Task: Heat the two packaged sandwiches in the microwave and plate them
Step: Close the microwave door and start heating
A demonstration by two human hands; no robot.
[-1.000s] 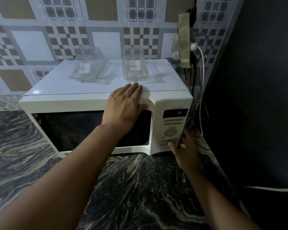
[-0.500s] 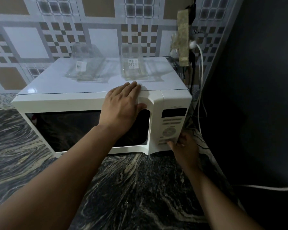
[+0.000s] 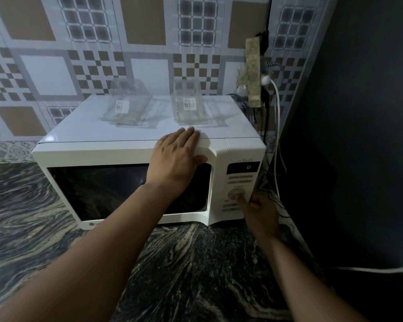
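A white microwave stands on the dark marbled counter with its door shut. Its window is dark, so nothing inside shows. My left hand lies flat on the door's upper right corner, fingertips over the top edge. My right hand is at the control panel, index finger stretched onto the round dial and the other fingers curled. The display glows faintly. Two clear plastic sandwich packs, which look empty, rest on the microwave's top, one at the left and one at the right.
A wall socket block with plugs hangs behind the microwave's right rear corner. A white cable drops from it and runs along the counter. A dark wall closes the right side; patterned tiles cover the back wall.
My right hand has risen from the panel's lower edge, and its index finger now touches the dial. My left hand stays on the door. The camera has shifted slightly.
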